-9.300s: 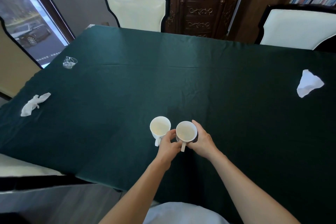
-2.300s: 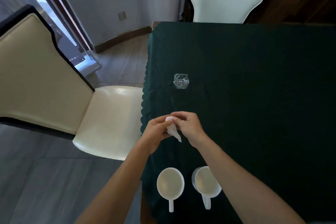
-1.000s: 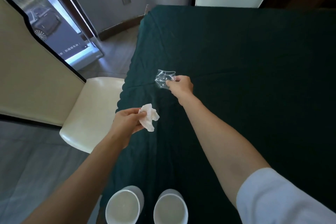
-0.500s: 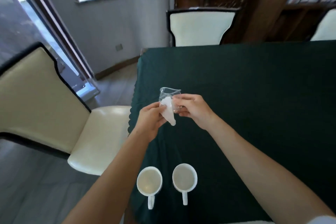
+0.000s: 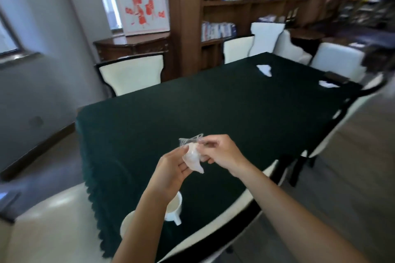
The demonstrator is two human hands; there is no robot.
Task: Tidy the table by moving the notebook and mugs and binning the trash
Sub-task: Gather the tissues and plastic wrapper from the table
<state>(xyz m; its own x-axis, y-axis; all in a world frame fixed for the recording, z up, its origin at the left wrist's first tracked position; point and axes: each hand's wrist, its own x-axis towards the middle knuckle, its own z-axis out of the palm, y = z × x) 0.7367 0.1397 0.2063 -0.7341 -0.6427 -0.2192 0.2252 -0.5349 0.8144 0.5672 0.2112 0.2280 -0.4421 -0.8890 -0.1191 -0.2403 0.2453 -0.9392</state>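
Both hands are holding trash above the surface (image 5: 213, 109): left hand (image 5: 171, 168) gripping white tissue (image 5: 193, 159), right hand (image 5: 222, 153) pinching clear wrapper (image 5: 190, 140).

A home dining room: green-clothed table (image 5: 213, 109) ringed by cream chairs (image 5: 130, 74), wooden bookshelves (image 5: 245, 2), carved sideboard (image 5: 132, 47).

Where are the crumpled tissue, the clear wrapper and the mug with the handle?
crumpled tissue (image 5: 193, 159), head view, its middle.
clear wrapper (image 5: 190, 139), head view, top edge.
mug (image 5: 174, 213), head view, outer wall.
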